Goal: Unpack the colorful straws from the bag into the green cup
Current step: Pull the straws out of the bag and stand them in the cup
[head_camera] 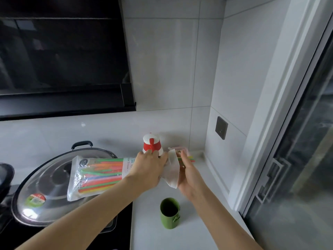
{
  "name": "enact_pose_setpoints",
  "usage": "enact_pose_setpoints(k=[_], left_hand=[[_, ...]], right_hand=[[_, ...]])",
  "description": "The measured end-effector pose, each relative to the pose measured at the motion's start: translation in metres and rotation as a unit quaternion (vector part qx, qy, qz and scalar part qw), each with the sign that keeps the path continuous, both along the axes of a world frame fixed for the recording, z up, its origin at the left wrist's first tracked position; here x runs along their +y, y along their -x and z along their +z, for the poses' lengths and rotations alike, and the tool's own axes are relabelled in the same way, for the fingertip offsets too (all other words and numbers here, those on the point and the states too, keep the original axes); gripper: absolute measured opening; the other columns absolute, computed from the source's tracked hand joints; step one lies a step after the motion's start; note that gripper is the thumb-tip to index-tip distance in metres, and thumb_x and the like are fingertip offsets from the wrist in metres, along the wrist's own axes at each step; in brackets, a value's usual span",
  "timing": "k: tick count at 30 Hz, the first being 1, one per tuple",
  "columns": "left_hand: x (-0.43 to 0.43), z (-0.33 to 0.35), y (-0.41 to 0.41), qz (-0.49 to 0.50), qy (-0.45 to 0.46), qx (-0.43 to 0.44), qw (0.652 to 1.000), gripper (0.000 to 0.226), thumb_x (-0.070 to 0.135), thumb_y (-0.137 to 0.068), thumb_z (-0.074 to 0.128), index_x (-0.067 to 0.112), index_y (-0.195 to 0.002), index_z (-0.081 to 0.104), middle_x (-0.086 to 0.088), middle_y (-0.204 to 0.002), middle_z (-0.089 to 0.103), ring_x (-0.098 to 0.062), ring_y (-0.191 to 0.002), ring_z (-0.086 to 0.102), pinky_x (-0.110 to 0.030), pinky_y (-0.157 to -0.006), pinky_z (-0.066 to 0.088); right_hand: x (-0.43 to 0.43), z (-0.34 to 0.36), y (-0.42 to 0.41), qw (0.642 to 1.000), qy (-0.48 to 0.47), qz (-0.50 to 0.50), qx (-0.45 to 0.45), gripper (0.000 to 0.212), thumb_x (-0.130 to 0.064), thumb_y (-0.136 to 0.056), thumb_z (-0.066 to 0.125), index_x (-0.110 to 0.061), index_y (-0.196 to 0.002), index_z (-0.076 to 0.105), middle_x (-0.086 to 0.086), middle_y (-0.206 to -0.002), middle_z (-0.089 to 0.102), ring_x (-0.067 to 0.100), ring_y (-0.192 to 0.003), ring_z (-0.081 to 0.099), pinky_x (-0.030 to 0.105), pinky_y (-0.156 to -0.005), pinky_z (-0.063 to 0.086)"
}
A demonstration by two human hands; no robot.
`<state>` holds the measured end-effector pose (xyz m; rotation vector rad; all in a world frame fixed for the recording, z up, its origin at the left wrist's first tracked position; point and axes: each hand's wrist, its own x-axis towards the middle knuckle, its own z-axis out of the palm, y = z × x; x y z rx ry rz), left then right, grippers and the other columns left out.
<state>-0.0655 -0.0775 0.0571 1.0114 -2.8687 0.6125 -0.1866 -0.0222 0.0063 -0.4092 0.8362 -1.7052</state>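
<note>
A clear plastic bag point(84, 179) full of colorful straws point(100, 175) is held sideways in the air above the pot lid. My left hand point(149, 168) grips the bag near its open right end. My right hand point(189, 174) is closed around a few straws point(191, 159) that stick out of the bag's white mouth point(173, 172). The green cup point(170, 214) stands upright and empty on the white counter, below and between my forearms.
A large pot with a glass lid point(46, 188) sits on the black stove at left. A red-and-white container point(152, 144) and a pink-lidded box point(181, 150) stand against the back wall. A wall socket point(221, 127) and a sliding glass door point(297, 159) are at right.
</note>
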Motion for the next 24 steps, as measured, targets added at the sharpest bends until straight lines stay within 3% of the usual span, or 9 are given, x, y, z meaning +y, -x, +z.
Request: enact_pose_setpoints(k=[3, 5, 8, 11, 13, 15, 16, 19, 24], left_hand=[[0.004, -0.01, -0.004, 0.001, -0.022, 0.02, 1.0, 0.06, 0.025, -0.077, 0.056, 0.014, -0.129, 0.027, -0.01, -0.109, 0.056, -0.03, -0.098, 0.054, -0.037, -0.078, 0.044], [0.007, -0.017, -0.008, 0.009, -0.053, 0.041, 0.998, 0.06, 0.026, -0.077, 0.056, 0.015, -0.129, 0.028, -0.009, -0.11, 0.056, -0.029, -0.099, 0.054, -0.037, -0.08, 0.044], [0.009, -0.026, -0.017, 0.02, -0.1, 0.076, 0.992, 0.061, 0.029, -0.077, 0.059, 0.016, -0.13, 0.031, -0.007, -0.114, 0.056, -0.028, -0.101, 0.054, -0.038, -0.085, 0.046], [0.009, -0.031, -0.023, 0.032, -0.126, 0.097, 0.987, 0.061, 0.028, -0.074, 0.059, 0.016, -0.129, 0.034, -0.007, -0.112, 0.057, -0.03, -0.101, 0.054, -0.038, -0.082, 0.046], [0.008, -0.033, -0.025, 0.036, -0.131, 0.107, 0.985, 0.062, 0.028, -0.073, 0.059, 0.015, -0.129, 0.035, -0.007, -0.11, 0.058, -0.031, -0.1, 0.055, -0.038, -0.081, 0.046], [0.008, -0.033, -0.026, 0.034, -0.13, 0.112, 0.985, 0.061, 0.028, -0.073, 0.059, 0.015, -0.129, 0.036, -0.007, -0.11, 0.058, -0.03, -0.1, 0.055, -0.038, -0.081, 0.045], [0.008, -0.034, -0.027, 0.031, -0.127, 0.111, 0.985, 0.061, 0.028, -0.074, 0.059, 0.015, -0.129, 0.036, -0.007, -0.109, 0.058, -0.03, -0.099, 0.055, -0.038, -0.081, 0.045], [0.007, -0.033, -0.025, 0.03, -0.122, 0.117, 0.985, 0.06, 0.028, -0.075, 0.058, 0.015, -0.129, 0.037, -0.007, -0.108, 0.059, -0.031, -0.098, 0.056, -0.038, -0.081, 0.046], [0.004, -0.032, -0.017, 0.025, -0.125, 0.125, 0.984, 0.06, 0.027, -0.076, 0.059, 0.016, -0.13, 0.034, -0.007, -0.11, 0.059, -0.029, -0.098, 0.056, -0.037, -0.082, 0.046]], right_hand=[[0.0, 0.0, -0.001, 0.998, -0.022, -0.056, 0.009, 0.027, -0.036, -0.096, 0.048, -0.014, -0.099, 0.064, 0.013, -0.104, 0.065, 0.024, -0.084, 0.063, 0.03, -0.067, 0.054], [0.002, 0.003, 0.001, 0.993, -0.04, -0.109, 0.018, 0.031, -0.034, -0.098, 0.045, -0.01, -0.098, 0.064, 0.007, -0.093, 0.067, 0.017, -0.074, 0.062, 0.024, -0.057, 0.05], [0.003, 0.008, 0.011, 0.986, -0.034, -0.159, 0.031, 0.033, -0.034, -0.099, 0.041, -0.014, -0.086, 0.064, 0.002, -0.089, 0.068, 0.015, -0.079, 0.063, 0.025, -0.069, 0.046], [0.001, 0.017, 0.024, 0.985, 0.008, -0.174, -0.009, 0.039, -0.035, -0.101, 0.034, -0.011, -0.075, 0.052, 0.011, -0.087, 0.07, 0.02, -0.086, 0.067, 0.031, -0.075, 0.05], [0.0, 0.026, 0.034, 0.975, 0.044, -0.203, -0.073, 0.039, -0.038, -0.099, 0.037, -0.012, -0.07, 0.044, 0.008, -0.061, 0.066, 0.019, -0.063, 0.068, 0.035, -0.073, 0.052], [-0.001, 0.033, 0.048, 0.958, 0.044, -0.253, -0.127, 0.042, -0.042, -0.097, 0.044, -0.015, -0.064, 0.039, -0.003, -0.038, 0.043, 0.012, -0.037, 0.047, 0.029, -0.061, 0.046], [-0.001, 0.036, 0.056, 0.952, 0.039, -0.266, -0.146, 0.044, -0.044, -0.095, 0.046, -0.017, -0.061, 0.036, -0.005, -0.036, 0.033, 0.01, -0.032, 0.036, 0.025, -0.054, 0.04], [0.001, 0.042, 0.064, 0.95, 0.027, -0.262, -0.168, 0.046, -0.045, -0.09, 0.055, -0.018, -0.059, 0.034, -0.007, -0.036, 0.028, 0.009, -0.031, 0.03, 0.02, -0.044, 0.035], [-0.014, 0.027, 0.039, 0.967, 0.005, -0.197, -0.163, 0.045, -0.04, -0.091, 0.057, -0.017, -0.056, 0.037, -0.004, -0.038, 0.034, 0.01, -0.034, 0.036, 0.025, -0.054, 0.039]])
